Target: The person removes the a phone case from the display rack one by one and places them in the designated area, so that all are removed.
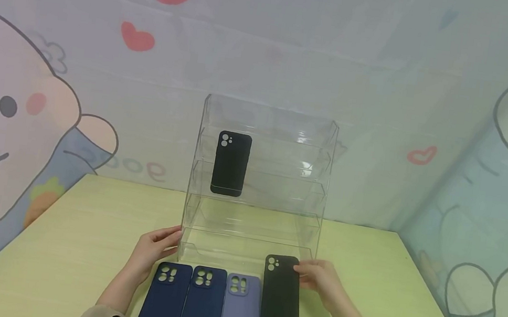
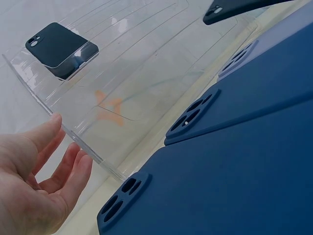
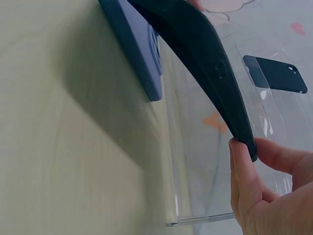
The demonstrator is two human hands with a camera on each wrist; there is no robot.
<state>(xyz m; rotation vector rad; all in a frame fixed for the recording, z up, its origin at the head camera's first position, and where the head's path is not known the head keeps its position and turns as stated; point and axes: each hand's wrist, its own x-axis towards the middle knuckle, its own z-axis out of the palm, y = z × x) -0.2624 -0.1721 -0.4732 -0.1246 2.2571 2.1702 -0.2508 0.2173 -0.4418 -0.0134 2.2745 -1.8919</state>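
Head view: right hand (image 1: 322, 281) pinches top edge of black phone case (image 1: 281, 297), lifted off table (image 1: 57, 250) before acrylic display rack (image 1: 258, 180). Left hand (image 1: 154, 249), fingers relaxed, touches rack's lower left corner.

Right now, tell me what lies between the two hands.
In the head view, between left hand and right hand: the clear rack's bottom lip and the black case's top.

The left hand (image 1: 150, 252) is extended forward, its fingers (image 2: 58, 147) held straight and relaxed with nothing gripped. The right hand (image 1: 321, 281) is reached forward and slightly inward, its thumb and fingers (image 3: 244, 171) pinched together. Both forearms are covered by beige sleeves.
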